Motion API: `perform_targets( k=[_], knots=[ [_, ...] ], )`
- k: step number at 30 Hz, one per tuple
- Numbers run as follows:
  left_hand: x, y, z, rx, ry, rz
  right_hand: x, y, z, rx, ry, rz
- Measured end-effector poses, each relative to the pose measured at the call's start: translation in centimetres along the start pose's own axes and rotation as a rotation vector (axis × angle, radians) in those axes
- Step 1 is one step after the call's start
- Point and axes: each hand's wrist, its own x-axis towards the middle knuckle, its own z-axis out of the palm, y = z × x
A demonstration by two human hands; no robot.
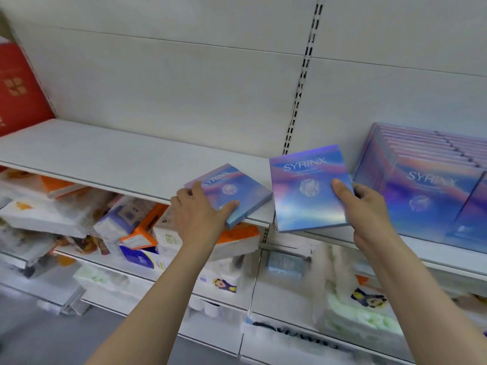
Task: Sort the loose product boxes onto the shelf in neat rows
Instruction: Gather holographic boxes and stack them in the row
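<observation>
A wide pale shelf (110,156) is running flat and smooth across the view, its long bare stretch lying open to the left of both hands, with a thin front lip edging it. Behind it a plain white back panel is rising, split by a slotted upright (300,83) above the right hand. To the right of the right hand, a packed row of boxes (421,185) is standing upright on the shelf, glossy and iridescent in blue, pink and purple, the front one reading "SYRINX". The right hand (369,206) is closing its grip on an upright box (308,191), thumb across the shiny front and fingers behind its right edge; this flat rectangular box is showing "SYRINX" above a pale round emblem, its lower edge sitting about at the shelf's front lip, just beside the row. The left hand (197,214) is gripping a tilted box (232,193) by its near corner, thumb on the face; this box is lying angled on the shelf edge, partly overhanging, and reading "SYRINX" too. Below the hands, jumbled soft packs (126,225) are crowding the lower shelf.
</observation>
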Motion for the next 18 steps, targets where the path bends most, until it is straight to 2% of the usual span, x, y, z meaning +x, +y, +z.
perform_targets(
  k=[3, 6, 11, 18],
  knots=[
    [-1.0, 0.7, -0.6, -0.159, -0.074, -0.168, -0.9, 0.0, -1.3, 0.009, -0.008, -0.036],
    [-1.6, 1.8, -0.9, -0.360, -0.112, -0.254, -1.8, 0.4, -2.8, 0.033, 0.002, -0.077],
    [-2.0, 1.7, -1.0, -0.509, -0.225, -0.428, -2.9, 0.8, -5.8, 0.066, 0.058, -0.102],
    [-3.0, 4.2, -2.7, -0.786, -0.280, -0.268, -2.0, 0.4, -11.6, 0.085, 0.240, -0.203]
  ],
)
